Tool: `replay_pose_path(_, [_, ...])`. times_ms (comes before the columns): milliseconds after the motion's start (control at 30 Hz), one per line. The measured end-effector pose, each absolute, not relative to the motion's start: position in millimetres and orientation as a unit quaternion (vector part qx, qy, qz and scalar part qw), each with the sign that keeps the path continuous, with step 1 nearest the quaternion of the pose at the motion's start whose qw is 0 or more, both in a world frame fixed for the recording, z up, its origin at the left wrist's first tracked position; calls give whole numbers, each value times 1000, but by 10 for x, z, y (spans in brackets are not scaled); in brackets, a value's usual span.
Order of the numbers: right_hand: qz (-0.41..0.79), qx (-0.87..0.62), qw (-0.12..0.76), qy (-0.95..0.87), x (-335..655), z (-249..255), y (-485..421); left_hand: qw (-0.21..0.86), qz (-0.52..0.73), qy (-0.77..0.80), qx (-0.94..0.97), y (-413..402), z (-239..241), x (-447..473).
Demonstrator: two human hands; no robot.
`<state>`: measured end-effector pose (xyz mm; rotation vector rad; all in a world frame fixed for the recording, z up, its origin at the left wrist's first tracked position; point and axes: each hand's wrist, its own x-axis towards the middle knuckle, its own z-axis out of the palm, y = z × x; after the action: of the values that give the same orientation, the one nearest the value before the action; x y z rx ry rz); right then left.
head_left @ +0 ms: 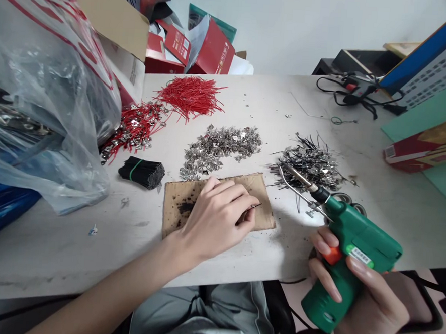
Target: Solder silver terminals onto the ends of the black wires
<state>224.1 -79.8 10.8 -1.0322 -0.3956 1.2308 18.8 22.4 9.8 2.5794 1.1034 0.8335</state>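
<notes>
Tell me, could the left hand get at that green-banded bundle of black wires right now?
Probably yes: nothing tall seems to stand between the left hand and the bundle of black wires. The hand does appear to be pinching a thin dark wire, though, so it may need to let go first.

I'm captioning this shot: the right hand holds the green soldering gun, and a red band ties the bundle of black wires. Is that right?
Not quite: the head view shows the band around the black wire bundle is green, not red. The right hand does hold the green soldering gun.
</notes>
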Motion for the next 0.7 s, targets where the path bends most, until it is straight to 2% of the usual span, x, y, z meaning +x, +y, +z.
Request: replay_pose_path(700, [550,-457,683,-150,2224,92,-814,107,199,402,887,299,69,143])
